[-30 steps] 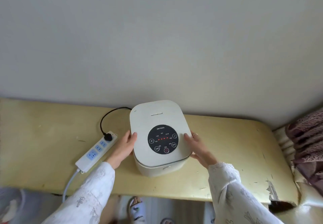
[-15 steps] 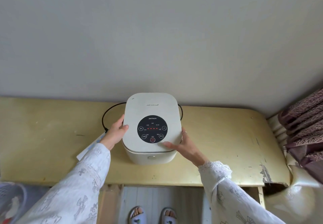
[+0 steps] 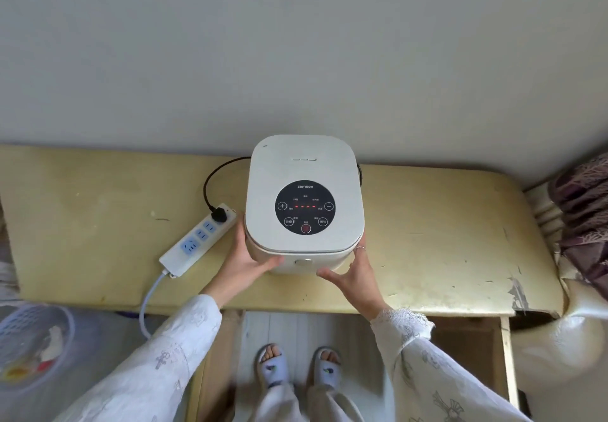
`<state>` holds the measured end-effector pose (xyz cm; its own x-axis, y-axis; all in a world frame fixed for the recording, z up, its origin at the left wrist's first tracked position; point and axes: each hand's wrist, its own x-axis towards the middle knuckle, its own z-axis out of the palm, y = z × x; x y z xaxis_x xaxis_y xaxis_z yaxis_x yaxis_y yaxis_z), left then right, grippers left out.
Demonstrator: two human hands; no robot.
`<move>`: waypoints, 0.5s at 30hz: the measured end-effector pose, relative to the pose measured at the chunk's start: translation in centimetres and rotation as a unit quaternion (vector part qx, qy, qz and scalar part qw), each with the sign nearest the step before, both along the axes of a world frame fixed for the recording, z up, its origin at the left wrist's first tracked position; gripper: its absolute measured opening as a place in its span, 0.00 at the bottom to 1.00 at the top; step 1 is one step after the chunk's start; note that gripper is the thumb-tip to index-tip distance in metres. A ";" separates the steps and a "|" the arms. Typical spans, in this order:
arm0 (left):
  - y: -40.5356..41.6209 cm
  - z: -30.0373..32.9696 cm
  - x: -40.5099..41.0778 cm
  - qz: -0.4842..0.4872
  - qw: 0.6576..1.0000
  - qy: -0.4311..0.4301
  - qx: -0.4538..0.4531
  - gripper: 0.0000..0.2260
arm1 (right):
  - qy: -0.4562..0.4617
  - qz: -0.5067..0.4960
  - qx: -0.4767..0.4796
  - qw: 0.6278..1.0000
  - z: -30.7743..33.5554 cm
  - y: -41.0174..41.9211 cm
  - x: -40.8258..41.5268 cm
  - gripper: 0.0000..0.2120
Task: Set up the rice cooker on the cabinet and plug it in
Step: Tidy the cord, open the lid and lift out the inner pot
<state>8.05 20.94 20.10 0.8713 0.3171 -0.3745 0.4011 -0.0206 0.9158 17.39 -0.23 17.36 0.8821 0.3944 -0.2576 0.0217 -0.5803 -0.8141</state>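
A white rice cooker (image 3: 304, 171) with a round black control panel stands on the yellow cabinet top (image 3: 427, 224), close to the wall. Red marks glow on its panel. Its black cord (image 3: 210, 184) loops left to a black plug (image 3: 219, 216) seated in the white power strip (image 3: 197, 239). My left hand (image 3: 245, 263) holds the cooker's front left corner, thumb on the front face. My right hand (image 3: 353, 273) holds the front right corner, its thumb under the front edge and a ring on one finger.
The power strip's pale cable (image 3: 146, 303) hangs off the cabinet's front edge. A plastic basket (image 3: 33, 339) sits on the floor at the left. A patterned curtain (image 3: 582, 217) hangs at the right. The cabinet's right front edge is chipped (image 3: 518, 293). My slippered feet (image 3: 297, 369) stand below.
The cooker has turned square to me and sits nearer the wall. Both hands have slid from its sides to its front corners. The power strip is in full view again.
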 end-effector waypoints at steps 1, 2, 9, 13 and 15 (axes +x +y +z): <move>-0.8 -0.9 -0.5 0.010 1.000 0.009 0.013 0.50 | -0.001 -0.002 -0.001 1.000 -0.2 0.1 0.0 0.46; -1.7 -1.7 -0.8 0.025 0.999 0.017 0.028 0.54 | -0.003 -0.005 0.002 1.000 -0.4 0.2 0.0 0.44; -5.7 -4.4 1.5 0.194 0.980 -0.025 0.035 0.59 | 0.018 -0.028 0.031 0.999 -0.3 -0.1 0.9 0.39; -6.2 -4.9 1.5 0.205 0.976 -0.047 0.064 0.58 | 0.027 -0.031 0.033 0.999 0.0 -0.3 1.4 0.41; -6.5 -4.8 1.6 0.207 0.974 -0.059 0.076 0.58 | 0.035 -0.033 0.033 0.998 0.3 -0.3 1.8 0.42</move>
